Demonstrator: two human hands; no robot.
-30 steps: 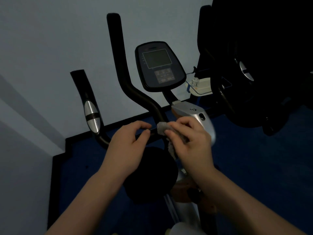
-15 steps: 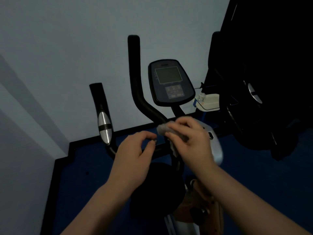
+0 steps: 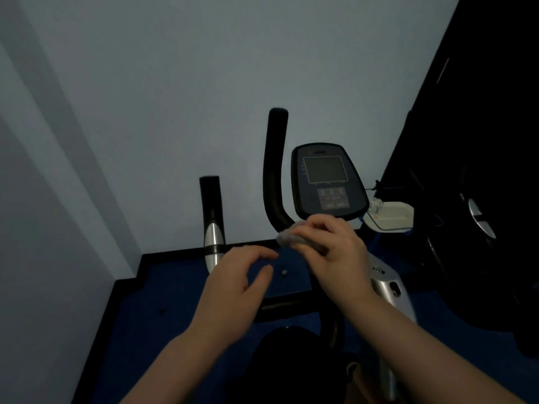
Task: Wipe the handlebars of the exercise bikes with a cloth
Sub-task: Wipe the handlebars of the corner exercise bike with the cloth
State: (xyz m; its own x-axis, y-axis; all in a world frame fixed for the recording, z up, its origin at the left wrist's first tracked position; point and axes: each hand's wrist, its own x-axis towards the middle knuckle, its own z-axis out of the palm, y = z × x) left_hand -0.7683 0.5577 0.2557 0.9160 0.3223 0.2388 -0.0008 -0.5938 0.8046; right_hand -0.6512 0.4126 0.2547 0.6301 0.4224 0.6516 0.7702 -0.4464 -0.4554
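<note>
At the handlebar bend (image 3: 277, 217) | right hand (image 3: 335, 249) pinches grey cloth (image 3: 287, 236); left hand (image 3: 236, 284) loose, empty | advice: wrap cloth around bar, stroke upward

Console (image 3: 329, 182) screen: dark, no digits or words legible.
Console keypad: button markings too blurred to read.
Console top edge: faint brand strip, unreadable.

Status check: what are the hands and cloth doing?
Right hand pinches cloth at handlebar bend. Left hand open, holding nothing. Nothing in the way.
</note>
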